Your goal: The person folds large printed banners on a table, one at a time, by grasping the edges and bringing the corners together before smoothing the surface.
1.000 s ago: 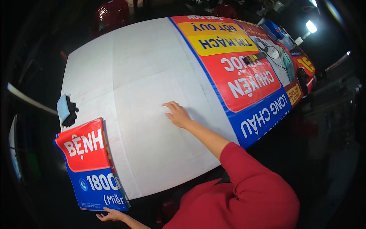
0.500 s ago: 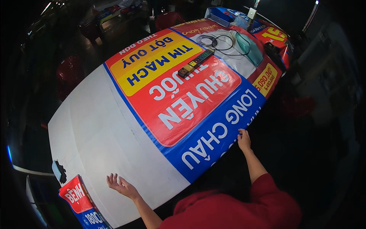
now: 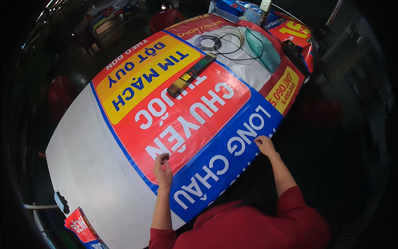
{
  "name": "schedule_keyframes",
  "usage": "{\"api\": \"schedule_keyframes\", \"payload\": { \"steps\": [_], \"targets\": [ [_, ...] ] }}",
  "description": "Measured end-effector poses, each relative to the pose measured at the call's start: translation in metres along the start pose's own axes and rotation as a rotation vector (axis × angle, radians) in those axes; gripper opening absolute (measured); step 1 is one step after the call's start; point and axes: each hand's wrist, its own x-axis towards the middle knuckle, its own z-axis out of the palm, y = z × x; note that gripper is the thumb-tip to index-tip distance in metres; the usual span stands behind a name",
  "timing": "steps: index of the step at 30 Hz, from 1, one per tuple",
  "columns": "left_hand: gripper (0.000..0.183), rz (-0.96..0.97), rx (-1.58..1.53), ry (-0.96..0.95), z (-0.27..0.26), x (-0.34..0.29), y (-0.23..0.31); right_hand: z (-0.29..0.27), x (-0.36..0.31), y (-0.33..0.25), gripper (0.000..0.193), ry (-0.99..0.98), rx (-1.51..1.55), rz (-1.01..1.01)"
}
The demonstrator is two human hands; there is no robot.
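Across a large raised surface lies a printed banner (image 3: 232, 137) with red, yellow and blue panels and white lettering, upside down to me. My left hand (image 3: 163, 170) is over the border of the red and blue panels, fingers loosely bent and thumb apart, with nothing visible in it. My right hand (image 3: 265, 145) is at the near edge of the blue panel. Its fingers are curled together, and what they grip, if anything, is hidden. A long power strip (image 3: 191, 74) with coloured sockets rests across the red and yellow panels.
Left of the banner stretches a bare whitish sheet (image 3: 87, 166). A folded red-and-blue printed piece (image 3: 78, 226) lies at its near left corner. A black cable (image 3: 232, 52) loops over the far end, near a blue tray (image 3: 226, 14). Red chairs (image 3: 163, 20) stand beyond.
My left hand has moved right, from above the whitish sheet to the banner. My right hand has come slightly inward over the blue panel. The view has shifted, so the banner appears farther left.
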Motion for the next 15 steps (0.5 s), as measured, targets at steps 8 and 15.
{"api": "schedule_keyframes", "payload": {
  "steps": [8,15],
  "targets": [
    [0.021,0.103,0.286,-0.041,0.255,0.098,0.002,-0.053,0.344,-0.014,0.015,0.111,0.154,-0.473],
    [0.032,-0.012,0.720,0.075,0.346,0.147,0.007,-0.043,0.531,-0.074,0.029,0.400,-0.104,-0.672]
  ]
}}
